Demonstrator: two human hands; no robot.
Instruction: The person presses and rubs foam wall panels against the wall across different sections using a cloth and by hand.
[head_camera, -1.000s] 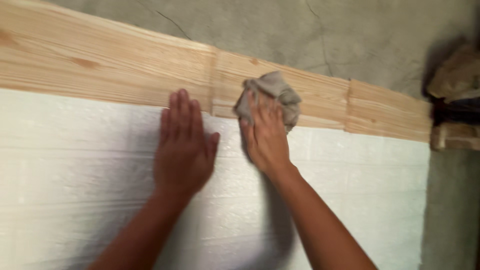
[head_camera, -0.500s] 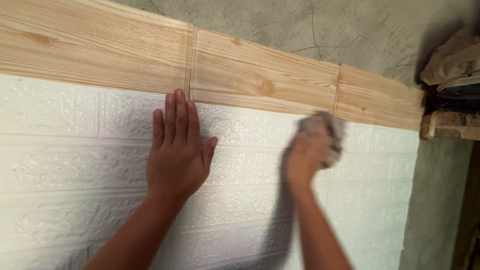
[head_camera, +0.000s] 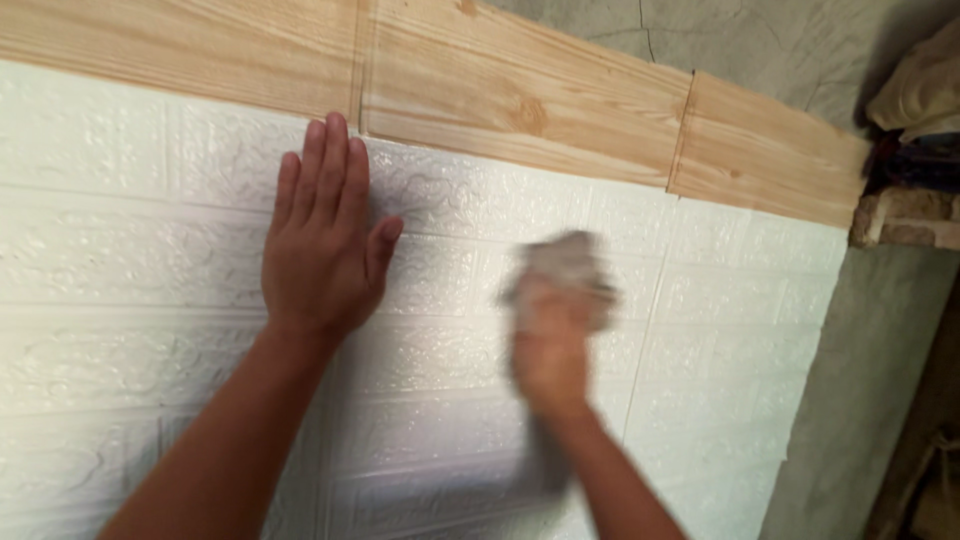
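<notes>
Clutching a crumpled grey rag (head_camera: 562, 268), the right hand (head_camera: 548, 345) presses it against the white embossed wall panel (head_camera: 720, 330) — the picture is blurred there, so its exact finger hold is unclear. The rag looks soft, light and bunchable, best gripped in a wad. To its left, the left hand (head_camera: 322, 250) lies flat, fingers together, on the panel — just below the wood-grain strip (head_camera: 520, 95).

Home renovation: wall panels (head_camera: 700, 330), bare plaster (head_camera: 760, 50)
</notes>
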